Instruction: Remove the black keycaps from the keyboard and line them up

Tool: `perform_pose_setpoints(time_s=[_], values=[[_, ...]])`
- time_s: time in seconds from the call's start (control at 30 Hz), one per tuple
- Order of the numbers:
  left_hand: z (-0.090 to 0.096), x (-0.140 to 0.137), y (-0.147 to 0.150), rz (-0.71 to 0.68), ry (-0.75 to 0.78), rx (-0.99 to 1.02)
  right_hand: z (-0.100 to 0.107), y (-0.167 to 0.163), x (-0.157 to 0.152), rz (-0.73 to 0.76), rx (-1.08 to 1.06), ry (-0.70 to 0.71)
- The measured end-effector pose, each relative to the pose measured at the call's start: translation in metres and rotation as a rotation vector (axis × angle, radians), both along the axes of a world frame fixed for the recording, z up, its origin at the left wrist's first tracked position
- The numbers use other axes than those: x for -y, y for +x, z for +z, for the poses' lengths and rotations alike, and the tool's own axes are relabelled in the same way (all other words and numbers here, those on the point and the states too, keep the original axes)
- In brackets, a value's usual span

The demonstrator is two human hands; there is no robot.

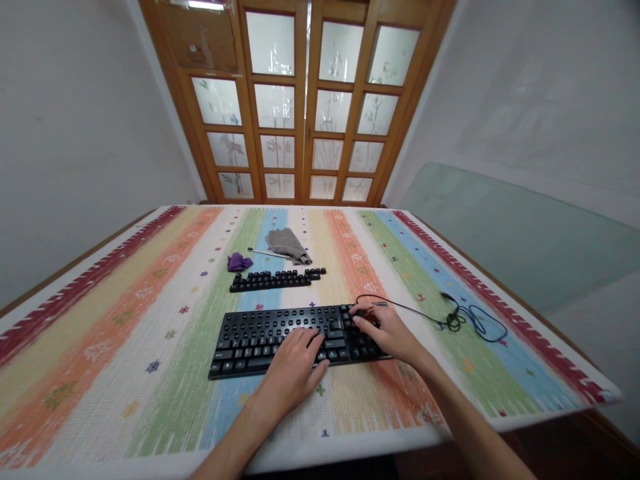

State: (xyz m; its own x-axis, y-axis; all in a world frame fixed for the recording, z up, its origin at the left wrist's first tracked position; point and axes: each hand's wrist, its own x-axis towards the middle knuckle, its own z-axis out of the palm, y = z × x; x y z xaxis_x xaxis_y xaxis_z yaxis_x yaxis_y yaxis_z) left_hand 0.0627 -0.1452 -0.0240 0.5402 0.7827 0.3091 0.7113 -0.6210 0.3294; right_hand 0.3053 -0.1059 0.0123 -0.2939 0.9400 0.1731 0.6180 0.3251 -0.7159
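A black keyboard (245, 365) lies near the table's front edge. Its upper rows show bare key posts, while keycaps remain on the lower rows and at the right end. My left hand (296, 360) rests over the middle of the keyboard, fingers stretched out and lying on the keys. Over the keyboard's right part, my right hand (385, 328) is closed in a pinch around a thin grey tool (381, 304); most of it is hidden by the fingers. Behind the keyboard, loose black keycaps (270, 281) stand in rows.
A crumpled purple cloth (239, 261), a grey cloth (289, 245) and a thin stick with a dark tip (265, 252) lie behind the keycaps. The keyboard's cable (480, 325) coils to the right. A striped cloth (185, 373) covers the table.
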Motion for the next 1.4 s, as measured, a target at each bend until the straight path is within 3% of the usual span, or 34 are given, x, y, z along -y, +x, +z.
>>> perform_pose_setpoints(time_s=[0.17,0.33,0.47,0.6,1.03,1.4], values=[[0.014,-0.009,0.002,-0.007,-0.070,-0.038,0.008,0.002,0.002,-0.025,-0.054,0.127],[0.020,-0.025,0.014,-0.005,-0.086,-0.074,0.021,-0.006,0.002,0.002,0.159,0.251],[0.015,-0.040,0.026,0.005,-0.039,-0.066,0.010,-0.012,-0.007,0.142,0.358,0.178],[0.015,-0.050,0.033,0.027,-0.038,-0.116,-0.002,-0.013,-0.017,0.192,0.499,0.078],[0.003,-0.057,0.034,0.040,-0.154,0.080,0.000,-0.021,-0.028,0.306,0.544,-0.027],[-0.003,-0.055,0.030,-0.035,-0.037,-0.046,0.005,-0.018,-0.045,0.513,0.651,-0.020]])
